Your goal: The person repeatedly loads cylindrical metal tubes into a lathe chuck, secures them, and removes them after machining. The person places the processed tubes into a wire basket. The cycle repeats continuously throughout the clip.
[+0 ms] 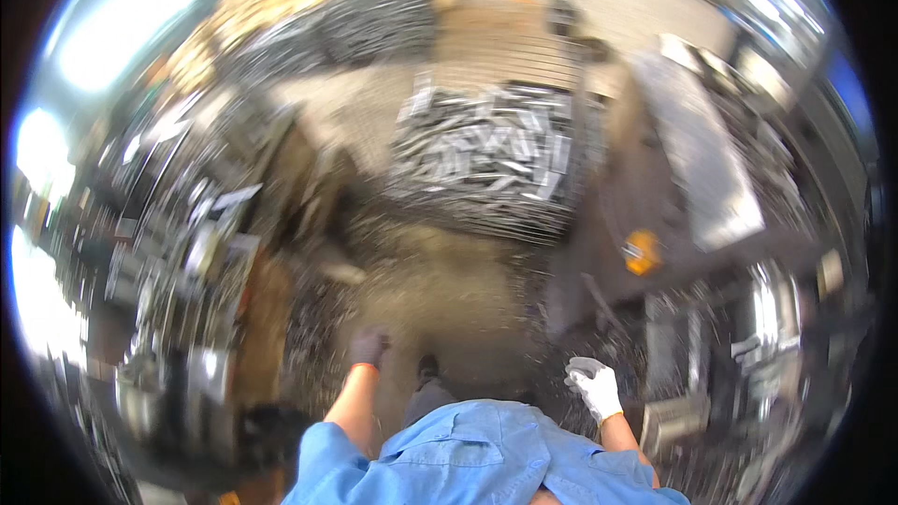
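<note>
2 gloved hands hang empty at lower centre: left hand (369, 346) dark and loosely curled, right hand (593, 385) white and half-closed; careful footing suits the scrap-strewn floor (449, 290).

The dusty concrete floor (449, 290) carries a pile of grey metal strips (486, 154) at 12 o'clock, with more metal scrap (178, 252) at 9 o'clock.
</note>
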Action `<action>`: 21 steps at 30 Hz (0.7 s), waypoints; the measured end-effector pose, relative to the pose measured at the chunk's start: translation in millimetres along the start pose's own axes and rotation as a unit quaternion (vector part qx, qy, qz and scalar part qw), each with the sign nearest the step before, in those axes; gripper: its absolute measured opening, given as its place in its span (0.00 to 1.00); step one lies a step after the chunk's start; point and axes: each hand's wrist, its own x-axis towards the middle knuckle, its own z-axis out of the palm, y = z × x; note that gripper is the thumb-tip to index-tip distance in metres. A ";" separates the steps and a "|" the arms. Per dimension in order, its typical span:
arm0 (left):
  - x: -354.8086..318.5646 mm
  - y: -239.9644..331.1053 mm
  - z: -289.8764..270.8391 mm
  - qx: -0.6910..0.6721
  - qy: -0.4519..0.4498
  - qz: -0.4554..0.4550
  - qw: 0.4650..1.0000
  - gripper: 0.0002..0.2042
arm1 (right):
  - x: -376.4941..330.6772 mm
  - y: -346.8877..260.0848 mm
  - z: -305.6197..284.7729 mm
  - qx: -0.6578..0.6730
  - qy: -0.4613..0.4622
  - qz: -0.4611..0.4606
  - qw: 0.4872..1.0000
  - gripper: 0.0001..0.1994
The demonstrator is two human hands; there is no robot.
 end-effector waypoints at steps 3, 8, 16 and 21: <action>-42.2 -267.6 -168.3 0.156 0.221 -0.242 0.932 0.17 | 85.7 0.6 88.2 -0.154 -0.193 -0.033 0.968 0.16; -268.3 -510.0 -232.3 0.149 0.364 -0.583 0.711 0.20 | 170.3 -44.3 254.5 -0.323 -0.328 -0.133 0.878 0.15; -388.5 -528.7 -181.5 -0.008 0.548 -0.558 0.623 0.25 | 198.7 -156.5 406.1 -0.456 -0.470 -0.248 0.714 0.18; -351.9 -516.9 -213.9 -0.109 0.637 -0.394 0.654 0.17 | 224.5 -167.3 432.9 -0.524 -0.487 -0.194 0.671 0.22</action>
